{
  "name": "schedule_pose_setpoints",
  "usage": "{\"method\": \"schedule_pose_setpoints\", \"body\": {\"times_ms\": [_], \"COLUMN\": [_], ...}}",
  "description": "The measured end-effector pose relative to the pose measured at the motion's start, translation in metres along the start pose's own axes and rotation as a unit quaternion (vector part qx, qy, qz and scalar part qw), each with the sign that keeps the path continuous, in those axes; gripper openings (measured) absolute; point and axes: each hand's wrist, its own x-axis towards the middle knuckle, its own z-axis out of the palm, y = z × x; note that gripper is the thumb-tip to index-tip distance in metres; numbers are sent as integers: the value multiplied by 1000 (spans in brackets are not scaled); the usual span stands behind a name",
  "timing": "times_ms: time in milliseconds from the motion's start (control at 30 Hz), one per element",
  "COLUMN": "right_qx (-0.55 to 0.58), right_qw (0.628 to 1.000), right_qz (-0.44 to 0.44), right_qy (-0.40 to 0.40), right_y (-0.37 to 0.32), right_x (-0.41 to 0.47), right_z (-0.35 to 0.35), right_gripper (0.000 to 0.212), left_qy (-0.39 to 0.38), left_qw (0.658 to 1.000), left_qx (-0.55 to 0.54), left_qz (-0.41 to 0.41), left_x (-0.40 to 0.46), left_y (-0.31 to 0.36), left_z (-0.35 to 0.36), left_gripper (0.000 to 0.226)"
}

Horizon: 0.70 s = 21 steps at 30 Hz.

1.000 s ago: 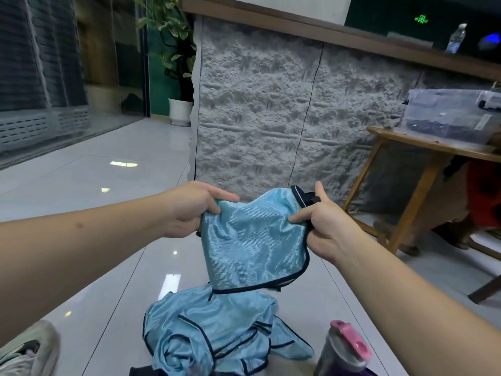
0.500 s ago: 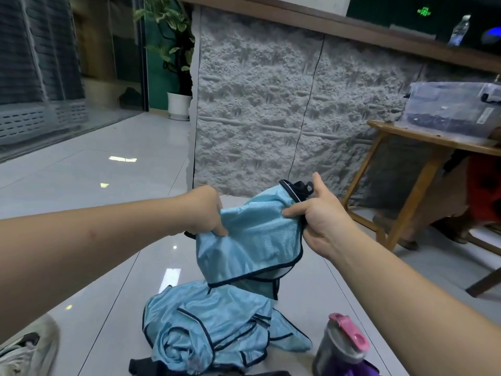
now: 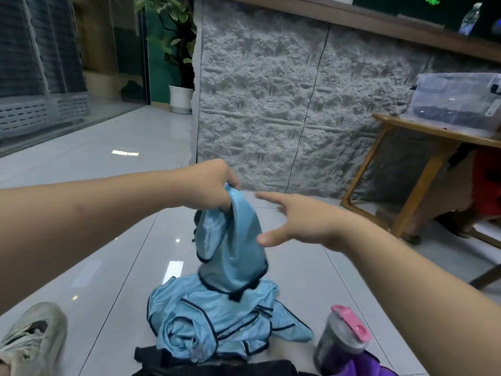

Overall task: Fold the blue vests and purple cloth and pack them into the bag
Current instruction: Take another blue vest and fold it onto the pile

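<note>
My left hand (image 3: 210,187) grips the top of a folded blue vest (image 3: 235,248) with dark trim, which hangs down in front of me. My right hand (image 3: 301,221) is open beside it, fingers spread, not holding the cloth. Below on the floor lies a crumpled heap of more blue vests (image 3: 214,318). A purple cloth (image 3: 366,369) shows at the bottom edge on the right. A black bag (image 3: 217,367) lies at the bottom edge, partly under the heap.
A bottle with a pink lid (image 3: 341,340) stands on the floor right of the heap. My shoe (image 3: 32,337) is at the bottom left. A wooden table (image 3: 423,164) with a plastic box (image 3: 458,100) stands at right. A stone-textured wall (image 3: 284,104) is ahead.
My right hand has let go of the vest and opened. The vest now hangs narrow from my left hand alone.
</note>
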Motion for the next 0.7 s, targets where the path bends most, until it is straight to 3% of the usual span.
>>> {"method": "schedule_pose_setpoints", "body": {"times_ms": [133, 233, 333, 433, 533, 633, 700], "right_qx": [59, 137, 181, 164, 121, 59, 42], "right_qw": [996, 987, 982, 986, 991, 993, 995], "right_qz": [-66, -70, -55, -14, 12, 35, 44], "right_qy": [-4, 47, 24, -10, -59, -96, -82], "right_y": [-2, 5, 11, 16, 22, 32, 43], "right_x": [4, 4, 2, -3, -7, -10, -12], "right_z": [55, 85, 95, 91, 82, 77, 80], "right_gripper": [61, 57, 44, 25, 20, 32, 18], "left_qy": [-55, -78, -129, -202, -270, -296, -295], "left_qw": [998, 993, 985, 970, 945, 925, 917], "left_qx": [-13, -57, -73, -94, -141, -198, -230], "left_qz": [-18, -63, -83, -98, -120, -133, -141], "left_x": [-8, -14, -20, -26, -35, -42, -48], "left_y": [13, 13, 7, -2, -17, -38, -54], "left_z": [2, 2, 0, -6, -8, 1, 16], "left_gripper": [9, 7, 9, 4, 4, 10, 14]}}
